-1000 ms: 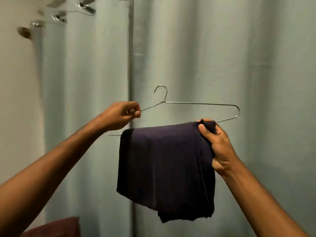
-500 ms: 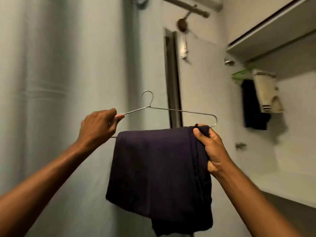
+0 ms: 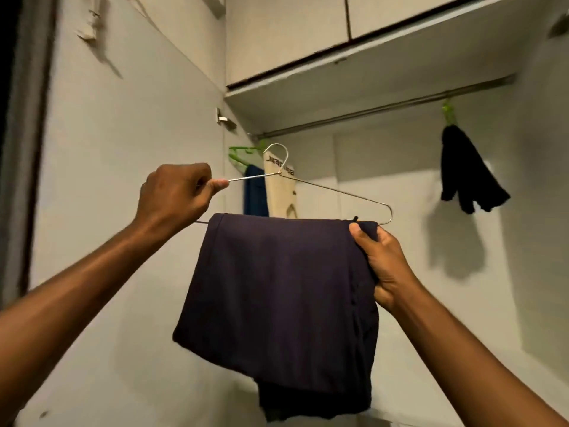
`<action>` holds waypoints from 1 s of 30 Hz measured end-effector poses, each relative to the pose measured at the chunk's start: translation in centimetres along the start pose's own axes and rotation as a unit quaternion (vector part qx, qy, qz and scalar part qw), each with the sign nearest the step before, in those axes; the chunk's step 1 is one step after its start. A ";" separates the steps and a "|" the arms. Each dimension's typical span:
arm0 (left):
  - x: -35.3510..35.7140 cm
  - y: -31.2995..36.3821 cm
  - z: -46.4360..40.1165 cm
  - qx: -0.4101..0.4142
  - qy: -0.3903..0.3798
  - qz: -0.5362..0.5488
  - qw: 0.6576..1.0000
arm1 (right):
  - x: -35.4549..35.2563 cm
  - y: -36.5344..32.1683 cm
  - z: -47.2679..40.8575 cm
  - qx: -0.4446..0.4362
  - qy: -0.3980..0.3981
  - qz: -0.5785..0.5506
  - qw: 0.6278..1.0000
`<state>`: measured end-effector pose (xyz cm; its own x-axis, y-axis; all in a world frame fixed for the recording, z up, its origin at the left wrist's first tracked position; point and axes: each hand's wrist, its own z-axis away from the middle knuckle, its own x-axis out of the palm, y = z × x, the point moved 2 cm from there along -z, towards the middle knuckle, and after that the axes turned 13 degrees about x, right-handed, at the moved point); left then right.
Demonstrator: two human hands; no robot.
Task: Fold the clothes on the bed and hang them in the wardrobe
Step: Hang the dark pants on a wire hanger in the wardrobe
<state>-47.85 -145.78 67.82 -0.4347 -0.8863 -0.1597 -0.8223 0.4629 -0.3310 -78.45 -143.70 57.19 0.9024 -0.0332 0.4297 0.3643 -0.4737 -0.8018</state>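
Note:
A folded dark navy garment [image 3: 283, 297] hangs over the lower bar of a thin metal wire hanger [image 3: 345, 194]. My left hand [image 3: 175, 194] pinches the hanger's left arm between thumb and fingers. At the top right corner of the garment, my right hand [image 3: 383, 266] grips the cloth against the hanger bar. The hanger's hook [image 3: 278, 152] sits below the wardrobe's metal rail [image 3: 385, 107], apart from it.
Inside the open wardrobe, a green hanger [image 3: 243, 154] carries a blue garment [image 3: 255, 195] and a beige one [image 3: 281, 189] at the rail's left end. A black garment [image 3: 465, 174] hangs further right. A shelf with cupboard doors [image 3: 308, 35] sits above; the wardrobe door [image 3: 129, 149] stands at left.
My view has swung right from the curtain to the open wardrobe. Both hands kept their hold and carried the hanger with the garment up toward the rail.

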 end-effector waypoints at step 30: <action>56.8 23.8 -29.9 0.007 0.166 0.420 0.892 | -27.4 -18.4 -29.5 -0.415 0.235 0.355 0.804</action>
<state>-103.07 -184.70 78.66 -0.9820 -0.1742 -0.0733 -0.1527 0.9598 -0.2356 -116.71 -160.01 72.45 0.5577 -0.7907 0.2526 -0.6585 -0.6067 -0.4452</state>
